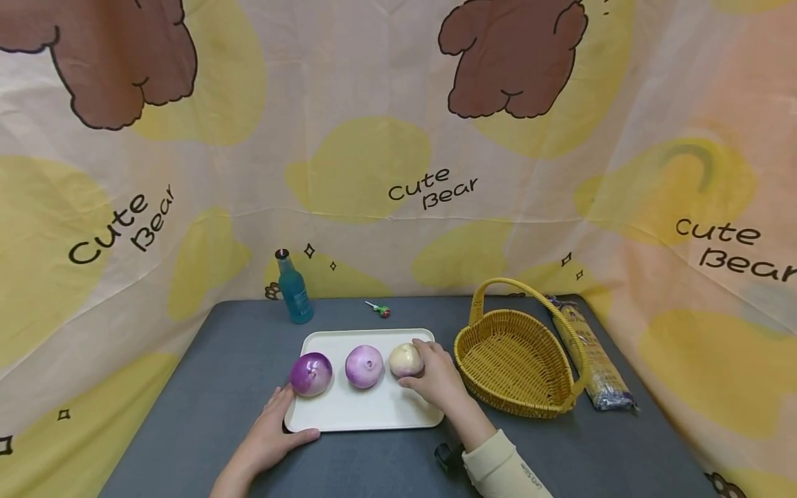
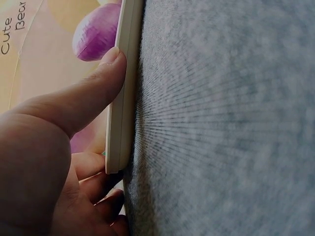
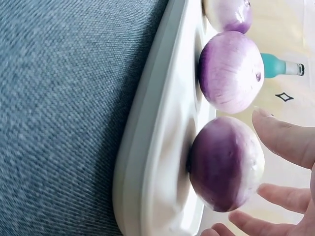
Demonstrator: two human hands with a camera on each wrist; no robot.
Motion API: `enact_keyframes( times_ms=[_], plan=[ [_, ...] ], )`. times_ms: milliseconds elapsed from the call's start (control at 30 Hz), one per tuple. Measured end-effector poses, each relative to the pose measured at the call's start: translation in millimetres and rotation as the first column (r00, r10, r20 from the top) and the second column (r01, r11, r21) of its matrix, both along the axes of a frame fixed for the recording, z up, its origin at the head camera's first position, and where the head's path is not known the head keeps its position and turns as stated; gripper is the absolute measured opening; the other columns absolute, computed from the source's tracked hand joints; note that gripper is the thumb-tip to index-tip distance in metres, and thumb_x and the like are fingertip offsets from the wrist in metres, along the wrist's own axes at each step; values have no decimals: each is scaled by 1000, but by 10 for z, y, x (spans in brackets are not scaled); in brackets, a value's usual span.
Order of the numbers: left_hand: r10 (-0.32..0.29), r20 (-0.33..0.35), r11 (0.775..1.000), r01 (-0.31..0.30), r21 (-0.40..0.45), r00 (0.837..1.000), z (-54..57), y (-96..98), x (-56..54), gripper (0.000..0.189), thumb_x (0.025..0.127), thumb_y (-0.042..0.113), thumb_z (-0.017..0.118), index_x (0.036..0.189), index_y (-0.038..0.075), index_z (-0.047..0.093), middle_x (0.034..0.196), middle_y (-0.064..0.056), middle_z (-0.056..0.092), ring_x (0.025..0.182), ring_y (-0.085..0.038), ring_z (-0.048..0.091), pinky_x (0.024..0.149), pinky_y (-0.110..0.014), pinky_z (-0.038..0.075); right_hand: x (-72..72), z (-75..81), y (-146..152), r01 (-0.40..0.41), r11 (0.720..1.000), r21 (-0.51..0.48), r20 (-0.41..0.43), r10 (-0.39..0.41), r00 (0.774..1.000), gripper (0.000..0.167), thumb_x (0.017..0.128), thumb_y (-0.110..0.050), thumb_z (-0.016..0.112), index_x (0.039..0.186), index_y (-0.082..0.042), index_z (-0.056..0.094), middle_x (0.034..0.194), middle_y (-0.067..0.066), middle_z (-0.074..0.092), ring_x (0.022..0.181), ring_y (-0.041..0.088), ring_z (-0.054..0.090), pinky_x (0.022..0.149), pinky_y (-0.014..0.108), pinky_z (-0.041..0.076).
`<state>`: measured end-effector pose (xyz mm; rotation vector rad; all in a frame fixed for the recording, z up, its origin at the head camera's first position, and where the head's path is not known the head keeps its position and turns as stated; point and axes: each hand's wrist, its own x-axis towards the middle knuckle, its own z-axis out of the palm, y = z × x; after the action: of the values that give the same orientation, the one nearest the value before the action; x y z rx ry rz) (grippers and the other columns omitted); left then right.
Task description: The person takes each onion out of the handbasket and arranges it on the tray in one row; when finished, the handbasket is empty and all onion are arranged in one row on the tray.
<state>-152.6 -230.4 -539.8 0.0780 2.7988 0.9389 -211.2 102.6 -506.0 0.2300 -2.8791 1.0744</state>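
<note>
A white tray (image 1: 367, 417) bears three onions in a row. At its front left corner my left hand (image 1: 268, 432) holds the rim, the thumb (image 2: 93, 96) along the front edge and the other fingers round the left end. Close by that hand sits a deep purple onion (image 1: 311, 374). The middle onion (image 1: 364, 366) is paler purple. My right hand (image 1: 438, 377) reaches over the tray's right side, thumb and fingers spread about the right onion (image 1: 405, 360), which is whitish above. In the right wrist view that onion (image 3: 226, 164) rests on the tray, purple on its lower side.
A yellow wicker basket (image 1: 517, 408) with a tall handle stands to the right of the tray. Beside it lies a long printed packet (image 1: 598, 363). A teal bottle (image 1: 295, 290) and a small lollipop-like item (image 1: 380, 310) are behind the tray on the grey table (image 1: 236, 360).
</note>
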Motion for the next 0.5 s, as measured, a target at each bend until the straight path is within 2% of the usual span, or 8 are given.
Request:
enact_keyframes(
  times_ms=[367, 500],
  plan=[
    [-15, -6, 1000, 15, -2, 1000, -4, 1, -23, 120, 77, 57, 82, 156, -10, 21, 163, -30, 22, 152, -51, 10, 120, -66, 15, 29, 129, 27, 2, 1000, 1, -46, -2, 999, 82, 73, -30, 92, 143, -8, 55, 141, 24, 54, 128, 44, 54, 104, 60, 46],
    [-25, -4, 1000, 25, 0, 1000, 8, -14, -7, 120, 78, 55, 82, 156, -10, 19, 163, -30, 20, 152, -51, 10, 120, -67, 15, 85, 244, 51, -14, 999, -29, -53, 12, 999, 81, 76, -30, 90, 144, -10, 53, 143, 24, 52, 130, 45, 52, 104, 62, 45]
  ],
)
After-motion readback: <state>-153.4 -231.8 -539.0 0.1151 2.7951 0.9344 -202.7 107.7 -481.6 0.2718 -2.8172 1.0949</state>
